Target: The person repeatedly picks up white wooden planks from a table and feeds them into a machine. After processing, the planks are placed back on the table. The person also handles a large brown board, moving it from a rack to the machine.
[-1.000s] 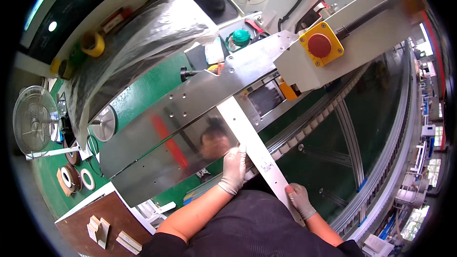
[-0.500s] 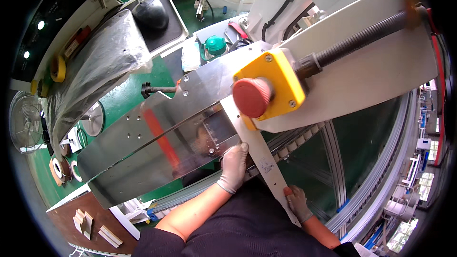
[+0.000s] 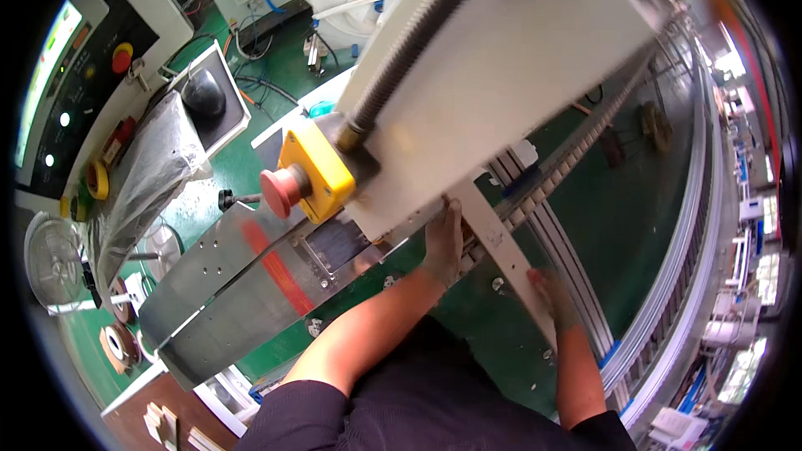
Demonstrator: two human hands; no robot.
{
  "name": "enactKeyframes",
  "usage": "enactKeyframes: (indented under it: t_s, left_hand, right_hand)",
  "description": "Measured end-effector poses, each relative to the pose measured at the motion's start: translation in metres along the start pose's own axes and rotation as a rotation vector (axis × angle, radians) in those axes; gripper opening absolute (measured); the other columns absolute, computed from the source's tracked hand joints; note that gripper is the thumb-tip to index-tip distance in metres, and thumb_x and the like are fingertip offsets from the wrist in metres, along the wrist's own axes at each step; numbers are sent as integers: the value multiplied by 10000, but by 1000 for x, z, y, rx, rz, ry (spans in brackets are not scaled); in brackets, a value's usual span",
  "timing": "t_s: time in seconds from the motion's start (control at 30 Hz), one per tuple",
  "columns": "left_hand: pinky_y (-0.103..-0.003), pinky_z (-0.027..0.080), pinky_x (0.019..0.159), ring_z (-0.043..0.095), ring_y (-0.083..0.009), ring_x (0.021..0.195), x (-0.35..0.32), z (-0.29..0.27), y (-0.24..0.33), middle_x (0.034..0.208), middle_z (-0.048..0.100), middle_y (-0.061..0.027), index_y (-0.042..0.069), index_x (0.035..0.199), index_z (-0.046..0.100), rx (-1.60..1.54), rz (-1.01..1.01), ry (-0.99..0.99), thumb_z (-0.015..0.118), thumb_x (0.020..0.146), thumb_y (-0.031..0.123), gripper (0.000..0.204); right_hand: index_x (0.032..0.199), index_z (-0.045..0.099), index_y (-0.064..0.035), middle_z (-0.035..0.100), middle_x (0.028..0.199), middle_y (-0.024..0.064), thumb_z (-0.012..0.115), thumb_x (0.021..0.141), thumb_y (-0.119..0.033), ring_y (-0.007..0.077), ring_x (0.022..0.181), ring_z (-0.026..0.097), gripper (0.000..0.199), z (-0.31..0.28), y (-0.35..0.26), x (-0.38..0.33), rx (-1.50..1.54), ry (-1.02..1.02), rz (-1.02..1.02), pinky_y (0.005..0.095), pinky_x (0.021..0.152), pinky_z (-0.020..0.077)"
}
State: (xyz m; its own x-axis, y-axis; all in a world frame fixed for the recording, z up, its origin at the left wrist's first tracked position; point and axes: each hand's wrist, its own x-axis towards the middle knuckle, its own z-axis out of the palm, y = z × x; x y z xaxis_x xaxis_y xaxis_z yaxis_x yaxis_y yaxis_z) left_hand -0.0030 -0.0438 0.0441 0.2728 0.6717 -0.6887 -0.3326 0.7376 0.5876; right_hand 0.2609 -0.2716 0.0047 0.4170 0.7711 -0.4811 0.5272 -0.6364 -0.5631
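A long pale metal bar [image 3: 501, 242] slants down from beneath a large off-white panel [image 3: 493, 92]. My left hand [image 3: 443, 242], in a thin pale glove, is closed at the bar's upper end, close under the panel's edge; its fingers are partly hidden. Lower on the same bar, my right hand [image 3: 553, 296] wraps its far edge, also gloved and blurred by motion. A yellow box with a red mushroom button [image 3: 286, 190] is fixed at the panel's left corner, a dark corrugated hose [image 3: 409, 50] running up from it. Beyond lies a grey metal plate [image 3: 225, 292] with red tape across it.
Curved aluminium rails [image 3: 668, 284] sweep along the right. At left stand a control panel [image 3: 92, 58], a tray with a black mouse [image 3: 203, 93], plastic sheeting [image 3: 154, 159] and a fan [image 3: 54, 259]. A brown board [image 3: 138, 397] holds pale strips at lower left.
The view has shifted. The yellow box and panel now appear farther left over the grey plate, the hose tilted more upright. Both my hands appear slightly farther right, still at the bar.
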Motion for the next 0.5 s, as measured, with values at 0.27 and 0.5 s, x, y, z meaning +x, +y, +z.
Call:
enactKeyframes:
  t_s: [0.27, 0.5]
  left_hand:
    - [-419, 509, 988, 641, -292, 1114, 42, -65, -4, 1132, 677, -147, 18, 1180, 655, 1440, 766, -530, 504, 1096, 266, 302]
    - [-536, 572, 900, 718, -425, 1044, -141, -271, 2, 1091, 731, -230, 33, 1152, 697, 1454, 344, -194, 562, 1053, 427, 428]
  right_hand:
    - [1149, 723, -77, 674, 1277, 188, 703, 955, -224, 408, 1305, 579, 245, 44, -152, 24, -282, 711, -625, 579, 1110, 415]
    - [833, 740, -151, 707, 908, 82, 713, 912, -289, 295, 1004, 644, 161, 240, -229, -61, -239, 155, -1131, 513, 1137, 390]
